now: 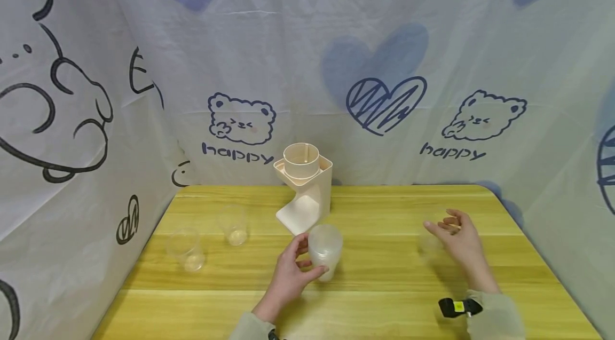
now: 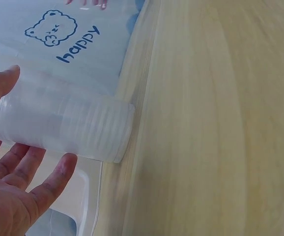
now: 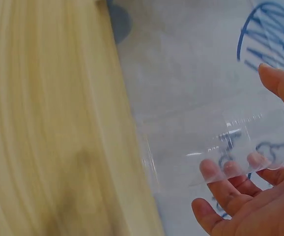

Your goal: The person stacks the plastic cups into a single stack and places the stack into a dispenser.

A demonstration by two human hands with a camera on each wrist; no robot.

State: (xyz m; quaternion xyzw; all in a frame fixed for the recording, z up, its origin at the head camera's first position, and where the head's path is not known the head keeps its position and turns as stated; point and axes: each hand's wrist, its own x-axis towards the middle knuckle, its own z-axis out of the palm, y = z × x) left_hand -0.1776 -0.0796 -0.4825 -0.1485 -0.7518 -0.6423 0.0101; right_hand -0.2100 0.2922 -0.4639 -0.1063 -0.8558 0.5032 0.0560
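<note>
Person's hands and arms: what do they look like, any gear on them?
Left hand and right hand: bare, no gloves. Pale greyish sleeves reach the wrists. Right wrist: small black device with a yellow patch. Left wrist: something dark at the frame edge, mostly cut off.

cannot count nested cups (image 1: 325, 241), barely trace blurred clear cup (image 1: 429, 244) at right hand (image 1: 462, 242) in head view, see left hand (image 2: 9, 196) cut off at left-wrist view's edge

Stack (image 1: 325, 244) before stand (image 1: 323, 190); cups (image 1: 194, 261) left; cup (image 3: 181, 147) apparently right
</note>
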